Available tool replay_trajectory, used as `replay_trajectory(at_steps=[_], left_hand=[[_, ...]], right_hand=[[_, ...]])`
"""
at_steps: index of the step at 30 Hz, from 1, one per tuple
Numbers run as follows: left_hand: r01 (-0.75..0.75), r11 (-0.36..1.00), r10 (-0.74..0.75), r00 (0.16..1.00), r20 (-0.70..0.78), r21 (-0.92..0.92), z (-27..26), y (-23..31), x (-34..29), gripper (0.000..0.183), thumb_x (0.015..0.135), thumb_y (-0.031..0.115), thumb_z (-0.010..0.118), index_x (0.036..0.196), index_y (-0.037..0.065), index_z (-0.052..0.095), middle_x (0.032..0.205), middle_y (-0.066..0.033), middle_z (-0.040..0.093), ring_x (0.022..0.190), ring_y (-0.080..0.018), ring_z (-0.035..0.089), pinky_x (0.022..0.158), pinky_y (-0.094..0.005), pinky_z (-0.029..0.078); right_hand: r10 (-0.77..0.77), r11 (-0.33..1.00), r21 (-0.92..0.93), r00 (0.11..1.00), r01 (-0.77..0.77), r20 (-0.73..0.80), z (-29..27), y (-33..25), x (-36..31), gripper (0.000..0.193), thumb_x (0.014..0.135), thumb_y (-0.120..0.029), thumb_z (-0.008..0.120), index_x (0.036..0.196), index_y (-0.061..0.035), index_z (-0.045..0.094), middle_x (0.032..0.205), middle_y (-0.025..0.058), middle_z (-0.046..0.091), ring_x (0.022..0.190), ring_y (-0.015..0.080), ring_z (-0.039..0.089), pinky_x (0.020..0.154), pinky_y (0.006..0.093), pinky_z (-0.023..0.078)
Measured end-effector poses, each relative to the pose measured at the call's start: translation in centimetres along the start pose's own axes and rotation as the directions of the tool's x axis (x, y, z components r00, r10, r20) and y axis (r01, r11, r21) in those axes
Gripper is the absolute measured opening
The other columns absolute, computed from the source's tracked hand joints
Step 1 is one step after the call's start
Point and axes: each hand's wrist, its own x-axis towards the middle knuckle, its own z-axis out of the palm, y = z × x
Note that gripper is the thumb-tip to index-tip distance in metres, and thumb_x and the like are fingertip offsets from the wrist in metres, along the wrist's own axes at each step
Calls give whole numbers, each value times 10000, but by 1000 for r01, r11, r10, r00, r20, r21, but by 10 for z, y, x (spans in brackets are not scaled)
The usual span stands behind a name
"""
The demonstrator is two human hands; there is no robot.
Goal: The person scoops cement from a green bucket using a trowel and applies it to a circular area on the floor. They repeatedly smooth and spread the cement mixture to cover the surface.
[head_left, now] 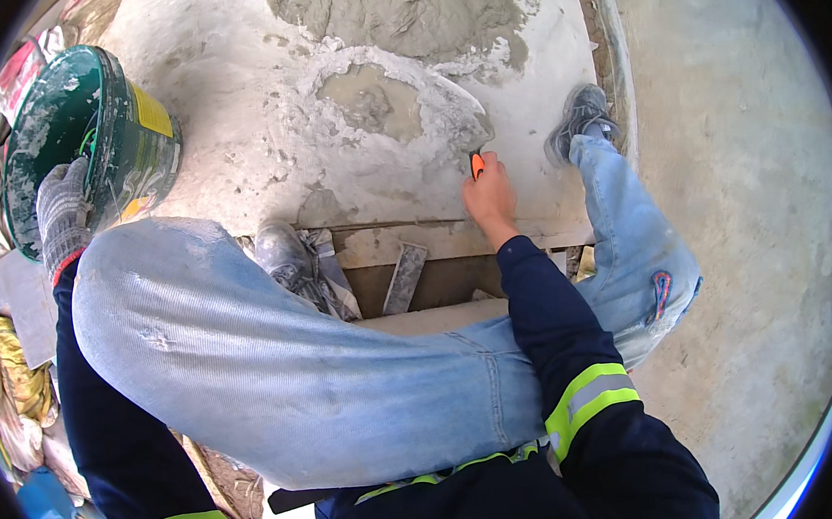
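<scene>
My right hand [490, 196] is bare and closed around the orange-and-black handle of a trowel [478, 164]. Its blade is down at the right edge of a ring of pale grey powder [441, 128]. Inside that ring lies a shallow puddle of watery grey slurry [366, 97]. At the left, my left hand [63, 205], in a grey knit glove, grips the near rim of a green bucket [119, 126] smeared with dried cement. The bucket tilts toward me, and part of its inside is hidden.
Beyond the ring spreads a heap of wet grey mortar [404, 14]. My shoes [285, 254] stand either side of the board edge [415, 240]. A gap with a metal strip [405, 278] lies below it. Crumpled sacks [18, 369] crowd the left; concrete floor [729, 189] extends right.
</scene>
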Motion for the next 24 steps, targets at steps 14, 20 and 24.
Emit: replay_trajectory(at_steps=[14,20,24], left_hand=[[-88,980,111,987,-119,179,0,7,-8,480,907,505,593,1162,111,693,962,-122,726,846,-224,694,831,-372,502],[-83,987,97,991,-95,136,1,13,-12,485,918,500,584,1193,111,678,967,-112,728,757,-204,692,802,-367,512],[-53,989,63,996,-69,139,-2,15,-19,478,923,489,584,1182,99,678,952,-106,728,707,-196,686,786,-364,511]], right_hand=[[-218,938,-144,859,316,464,-84,-56,61,395,892,-252,551,1192,6,552,958,250,685,946,390,666,825,470,509],[-273,913,-128,812,388,516,-24,-111,44,531,897,-238,508,1389,-42,465,856,230,674,665,346,669,647,435,541],[-436,772,-259,779,581,451,-26,-95,37,527,901,-229,518,1401,-69,467,957,244,675,885,392,661,786,486,525]])
